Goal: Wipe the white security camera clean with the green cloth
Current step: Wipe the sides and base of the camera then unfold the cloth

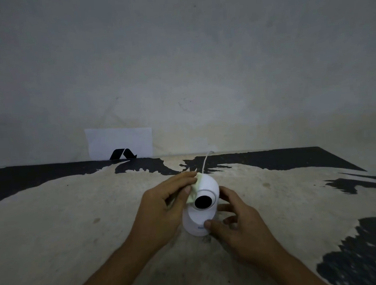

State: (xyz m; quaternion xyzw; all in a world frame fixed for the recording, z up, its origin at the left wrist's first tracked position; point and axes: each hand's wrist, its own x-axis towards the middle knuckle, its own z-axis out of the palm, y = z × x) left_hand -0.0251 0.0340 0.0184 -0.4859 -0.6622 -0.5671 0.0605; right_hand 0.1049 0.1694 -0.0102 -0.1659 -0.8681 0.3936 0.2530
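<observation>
The white security camera [205, 186] stands upright on the worn surface, its round black lens [203, 201] facing me. My left hand [163, 209] presses a pale green cloth [194, 190] against the left side of the camera's domed head, cloth pinched between thumb and fingers. My right hand [233, 222] grips the camera's round base [194, 226] from the right, thumb on the front. A thin white cable [205, 163] runs from the back of the camera toward the wall.
The surface [76, 218] is pale and worn with black patches at the back and right. A white sheet with a black mark [119, 143] leans against the grey wall [198, 62] behind.
</observation>
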